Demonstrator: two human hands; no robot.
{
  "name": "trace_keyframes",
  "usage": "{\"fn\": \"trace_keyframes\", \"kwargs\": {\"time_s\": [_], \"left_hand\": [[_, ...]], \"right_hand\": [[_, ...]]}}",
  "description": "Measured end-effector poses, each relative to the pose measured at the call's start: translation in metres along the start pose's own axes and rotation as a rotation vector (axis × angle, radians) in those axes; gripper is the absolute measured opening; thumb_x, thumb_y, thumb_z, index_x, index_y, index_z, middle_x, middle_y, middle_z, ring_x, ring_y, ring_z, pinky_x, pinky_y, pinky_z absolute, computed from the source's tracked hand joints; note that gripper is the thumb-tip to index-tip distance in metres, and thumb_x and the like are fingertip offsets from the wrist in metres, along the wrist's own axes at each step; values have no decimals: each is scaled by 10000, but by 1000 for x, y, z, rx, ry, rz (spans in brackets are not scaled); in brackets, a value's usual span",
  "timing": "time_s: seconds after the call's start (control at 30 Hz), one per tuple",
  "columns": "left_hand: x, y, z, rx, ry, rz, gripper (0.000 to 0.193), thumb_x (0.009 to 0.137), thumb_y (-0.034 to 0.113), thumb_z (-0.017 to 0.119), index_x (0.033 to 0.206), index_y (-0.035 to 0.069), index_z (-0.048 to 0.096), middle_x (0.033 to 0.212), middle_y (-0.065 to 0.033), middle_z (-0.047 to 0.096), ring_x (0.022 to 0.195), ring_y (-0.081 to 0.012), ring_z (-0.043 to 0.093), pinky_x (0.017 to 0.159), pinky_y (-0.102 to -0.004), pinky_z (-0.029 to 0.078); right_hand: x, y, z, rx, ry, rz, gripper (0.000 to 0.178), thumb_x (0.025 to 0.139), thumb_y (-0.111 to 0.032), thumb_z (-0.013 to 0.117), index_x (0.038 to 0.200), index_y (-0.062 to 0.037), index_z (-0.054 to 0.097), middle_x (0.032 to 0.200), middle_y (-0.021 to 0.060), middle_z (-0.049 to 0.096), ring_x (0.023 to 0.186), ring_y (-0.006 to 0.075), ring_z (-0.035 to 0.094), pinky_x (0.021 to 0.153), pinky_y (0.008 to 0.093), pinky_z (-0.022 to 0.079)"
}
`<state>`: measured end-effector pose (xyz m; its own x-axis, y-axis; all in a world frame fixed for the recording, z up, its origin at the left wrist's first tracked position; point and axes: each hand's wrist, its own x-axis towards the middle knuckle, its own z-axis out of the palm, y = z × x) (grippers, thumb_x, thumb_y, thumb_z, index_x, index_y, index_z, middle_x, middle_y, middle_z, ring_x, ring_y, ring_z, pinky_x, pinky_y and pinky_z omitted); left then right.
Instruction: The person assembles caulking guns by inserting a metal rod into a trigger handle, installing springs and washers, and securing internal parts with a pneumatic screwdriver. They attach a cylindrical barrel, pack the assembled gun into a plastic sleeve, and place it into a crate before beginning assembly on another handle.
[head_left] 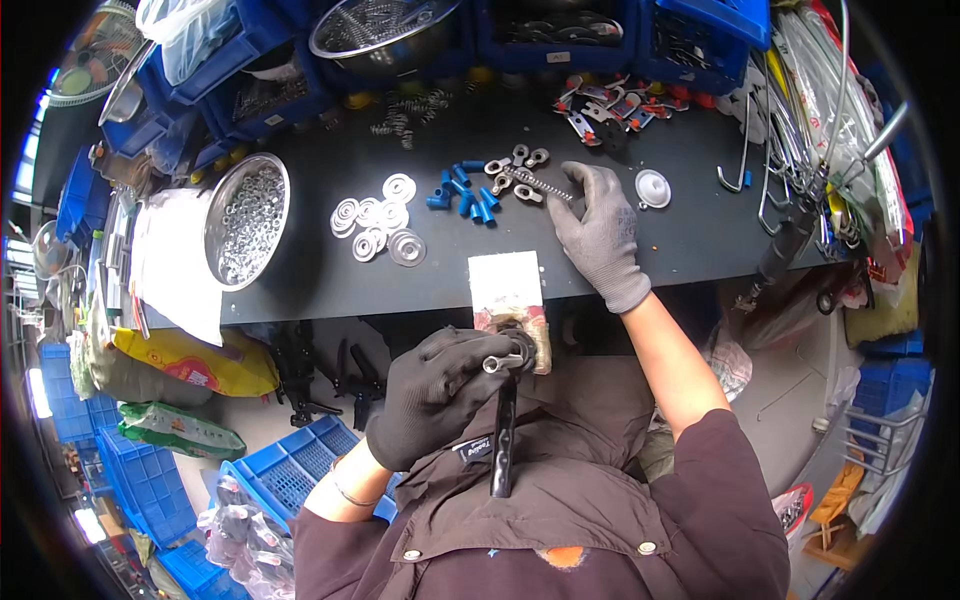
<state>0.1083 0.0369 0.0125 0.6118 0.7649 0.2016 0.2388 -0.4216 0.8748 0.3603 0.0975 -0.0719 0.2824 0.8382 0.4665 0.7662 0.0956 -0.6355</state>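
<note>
In the head view, the left hand's (pixel 432 392) grip is closed around a black-handled metal tool (pixel 503 450), seemingly steadying it; the right hand's (pixel 600 230) grip pinches a spring (pixel 538 183) above the surface (pixel 330 282). Blue sleeves (pixel 465 190) lie sorted apart, probably for easy picking. A steel bowl (pixel 285 185) holds small metal pieces (pixel 250 225); a blue bin (pixel 560 60), dark parts (pixel 560 28).

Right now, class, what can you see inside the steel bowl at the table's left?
The bowl holds many small silvery parts; whatever lies beneath them is covered.
</note>
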Motion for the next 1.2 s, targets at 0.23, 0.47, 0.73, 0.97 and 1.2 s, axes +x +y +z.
{"fn": "trace_keyframes", "kwargs": {"time_s": [0.23,0.47,0.73,0.97,1.2], "left_hand": [[-7,9,6,237,39,46,377,706,-4,774,1064,77,691,993,-99,707,843,-253,683,716,-319,549],[-3,18,15,320,56,43,296,709,16,780,986,63,690,960,-102,707,829,-254,679,727,-325,537],[-4,14,9,527,37,53,351,702,-10,765,1030,81,680,924,-93,707,777,-213,667,659,-309,533],[-1,27,14,645,21,36,305,708,-21,745,992,67,674,893,-91,702,730,-223,641,660,-302,508],[-11,12,26,652,186,49,318,703,-22,783,988,85,691,884,-74,698,722,-194,645,636,-287,508]], "right_hand": [[-17,-6,-18,300,148,8,279,836,-30,674,1109,7,635,1037,131,623,743,161,610,662,263,504],[-68,19,-71,474,322,111,178,884,40,615,1055,16,655,1017,55,623,738,61,556,655,201,473],[-179,106,-185,368,579,775,158,964,-88,599,1098,-39,667,929,10,664,665,16,518,556,168,425],[-253,152,-187,318,591,728,194,979,-119,599,1123,2,644,937,36,673,627,20,514,535,155,407],[-259,175,-152,314,501,887,199,964,-143,613,1100,-6,663,931,30,669,629,25,521,535,161,411]]}}
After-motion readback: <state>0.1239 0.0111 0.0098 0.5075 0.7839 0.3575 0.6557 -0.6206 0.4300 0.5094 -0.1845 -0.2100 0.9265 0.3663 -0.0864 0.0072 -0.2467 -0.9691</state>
